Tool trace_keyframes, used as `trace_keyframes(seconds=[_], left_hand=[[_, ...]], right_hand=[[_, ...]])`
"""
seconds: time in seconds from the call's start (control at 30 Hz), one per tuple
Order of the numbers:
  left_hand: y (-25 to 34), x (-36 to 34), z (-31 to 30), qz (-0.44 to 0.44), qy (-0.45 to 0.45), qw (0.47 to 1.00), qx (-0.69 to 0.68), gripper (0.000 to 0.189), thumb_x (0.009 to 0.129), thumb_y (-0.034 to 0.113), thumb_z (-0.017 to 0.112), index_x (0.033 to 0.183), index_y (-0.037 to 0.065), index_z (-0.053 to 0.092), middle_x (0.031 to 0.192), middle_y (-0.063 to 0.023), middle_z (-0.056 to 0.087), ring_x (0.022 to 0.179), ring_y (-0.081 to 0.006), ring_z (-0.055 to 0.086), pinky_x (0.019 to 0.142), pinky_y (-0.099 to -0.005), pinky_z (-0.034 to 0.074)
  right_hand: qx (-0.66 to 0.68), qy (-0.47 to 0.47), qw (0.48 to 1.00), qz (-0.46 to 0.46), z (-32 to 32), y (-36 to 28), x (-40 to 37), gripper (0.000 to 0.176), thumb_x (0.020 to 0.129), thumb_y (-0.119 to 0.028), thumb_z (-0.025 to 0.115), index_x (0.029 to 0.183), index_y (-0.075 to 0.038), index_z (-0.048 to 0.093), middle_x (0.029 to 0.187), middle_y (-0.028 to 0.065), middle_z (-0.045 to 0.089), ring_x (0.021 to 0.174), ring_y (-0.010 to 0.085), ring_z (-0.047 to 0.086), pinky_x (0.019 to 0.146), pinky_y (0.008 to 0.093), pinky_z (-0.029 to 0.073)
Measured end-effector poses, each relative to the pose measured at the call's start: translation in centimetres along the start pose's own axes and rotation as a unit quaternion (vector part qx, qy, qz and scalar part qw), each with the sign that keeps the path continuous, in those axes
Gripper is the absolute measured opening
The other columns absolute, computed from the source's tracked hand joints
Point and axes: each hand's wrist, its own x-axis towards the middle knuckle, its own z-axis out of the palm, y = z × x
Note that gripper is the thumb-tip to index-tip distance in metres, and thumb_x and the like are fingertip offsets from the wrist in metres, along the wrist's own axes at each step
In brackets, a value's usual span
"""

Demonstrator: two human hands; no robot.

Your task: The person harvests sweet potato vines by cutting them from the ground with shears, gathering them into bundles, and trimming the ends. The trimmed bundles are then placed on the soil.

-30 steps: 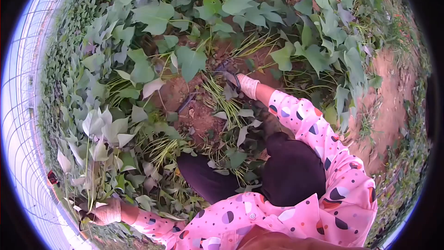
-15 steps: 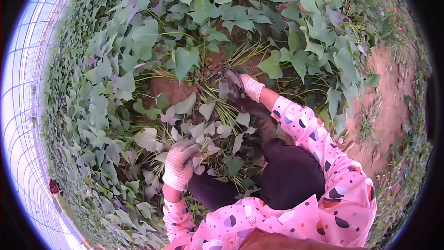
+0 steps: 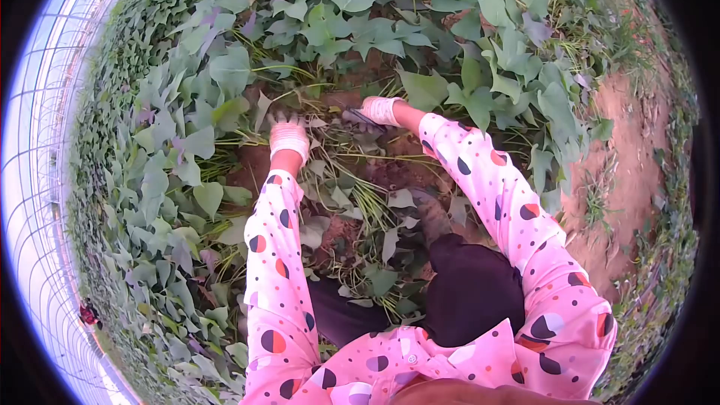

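My left hand (image 3: pixel 288 136), in a pink-white knit glove, reaches forward into the sweet-potato vines (image 3: pixel 225 75); its fingertips are buried among leaves and stems. My right hand (image 3: pixel 380 110), gloved the same way, is a little to the right of it and grips a dark tool (image 3: pixel 358 118) whose blade points left toward the left hand. Between the two hands lie green stems over red-brown soil (image 3: pixel 341 97). Both sleeves are pink with dots.
Cut stems and loose leaves (image 3: pixel 365 206) lie in front of my black-trousered knees (image 3: pixel 472 289). Dense leafy vines fill the left and top. A bare earth path (image 3: pixel 630 157) runs down the right. Greenhouse framing (image 3: pixel 34 150) curves along the left.
My left hand has moved up from the loose leaves near my knee to the vines beside the right hand. The right hand with the tool has shifted slightly up and left.
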Motion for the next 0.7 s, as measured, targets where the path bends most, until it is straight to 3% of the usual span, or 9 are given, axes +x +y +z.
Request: trace_keyframes(seconds=[0.03,0.07,0.1,0.17,0.37,0.5,0.57,0.63,0.7], left_hand=[[-0.3,-0.6,1.2,-0.026,-0.041,0.998,-0.036,0.072,0.086,0.020,0.054,0.150,0.025,0.022,0.156,-0.0041,0.024,0.140,-0.0299,0.029,0.115,-0.0527,0.014],[-0.3,-1.9,2.8,-0.041,0.010,0.996,-0.079,0.066,0.086,0.021,0.050,0.149,0.020,0.027,0.155,-0.0054,0.027,0.139,-0.0303,0.032,0.113,-0.0554,0.018],[-0.5,-1.9,5.1,-0.059,-0.008,0.986,-0.156,0.073,0.085,0.018,0.055,0.150,0.022,0.022,0.155,-0.0047,0.025,0.137,-0.0310,0.034,0.111,-0.0531,0.025],[-0.2,-4.0,7.2,-0.051,0.007,0.964,-0.260,0.081,0.081,0.015,0.062,0.150,0.022,0.021,0.155,-0.0053,0.024,0.135,-0.0325,0.037,0.108,-0.0507,0.032],[2.9,-4.5,11.2,-0.111,0.054,0.943,-0.309,0.084,0.076,0.014,0.067,0.148,0.022,0.025,0.154,-0.0045,0.024,0.133,-0.0298,0.038,0.109,-0.0494,0.032],[3.0,-4.8,11.2,-0.118,0.061,0.940,-0.314,0.082,0.076,0.014,0.067,0.147,0.022,0.027,0.153,-0.0050,0.027,0.133,-0.0302,0.037,0.109,-0.0489,0.031],[3.1,-4.6,11.6,-0.117,0.081,0.942,-0.305,0.081,0.076,0.016,0.067,0.147,0.021,0.029,0.152,-0.0052,0.029,0.133,-0.0308,0.038,0.109,-0.0483,0.030],[3.2,-4.9,11.5,-0.122,0.080,0.940,-0.310,0.080,0.076,0.016,0.067,0.146,0.021,0.030,0.151,-0.0054,0.031,0.132,-0.0320,0.038,0.110,-0.0479,0.029],[3.2,-4.8,11.7,-0.119,0.093,0.934,-0.322,0.080,0.075,0.017,0.067,0.146,0.021,0.030,0.150,-0.0055,0.031,0.132,-0.0322,0.038,0.110,-0.0480,0.028]], right_hand=[[0.065,-0.019,0.998,-0.012,-0.3,-0.1,1.1,0.049,0.092,-0.051,0.050,0.076,-0.006,0.066,0.065,0.0041,0.063,0.051,0.0166,0.057,0.050,0.0328,0.043],[0.174,0.007,0.985,0.012,-1.0,0.0,2.1,0.049,0.089,-0.053,0.055,0.074,-0.007,0.065,0.061,0.0039,0.059,0.048,0.0158,0.053,0.047,0.0318,0.040],[0.277,0.033,0.960,0.037,-1.7,0.6,3.3,0.050,0.086,-0.055,0.059,0.071,-0.007,0.064,0.057,0.0037,0.056,0.045,0.0151,0.049,0.044,0.0308,0.037],[0.285,0.129,0.947,0.075,-3.2,2.3,5.6,0.052,0.087,-0.056,0.057,0.067,-0.008,0.061,0.055,0.0032,0.054,0.044,0.0155,0.049,0.043,0.0310,0.035],[0.223,-0.017,0.975,-0.008,-0.6,-0.1,-0.6,0.062,0.085,-0.066,0.051,0.081,-0.008,0.070,0.063,0.0019,0.063,0.047,0.0119,0.054,0.044,0.0258,0.039],[0.204,-0.041,0.978,0.027,1.7,-0.9,2.6,0.063,0.085,-0.067,0.050,0.081,-0.007,0.069,0.061,0.0017,0.060,0.048,0.0122,0.054,0.044,0.0264,0.040],[0.198,-0.032,0.978,0.056,1.3,-4.2,2.6,0.060,0.086,-0.064,0.053,0.090,-0.006,0.067,0.064,0.0022,0.060,0.047,0.0120,0.053,0.044,0.0275,0.041],[0.347,-0.125,0.925,-0.086,-1.9,-11.8,-3.8,0.055,0.082,-0.057,0.062,0.105,-0.006,0.064,0.075,0.0065,0.066,0.055,0.0189,0.061,0.050,0.0315,0.047],[0.316,-0.121,0.934,-0.115,-1.7,-12.2,-1.9,0.052,0.083,-0.053,0.062,0.106,-0.007,0.063,0.079,0.0076,0.066,0.061,0.0201,0.062,0.054,0.0320,0.048]])
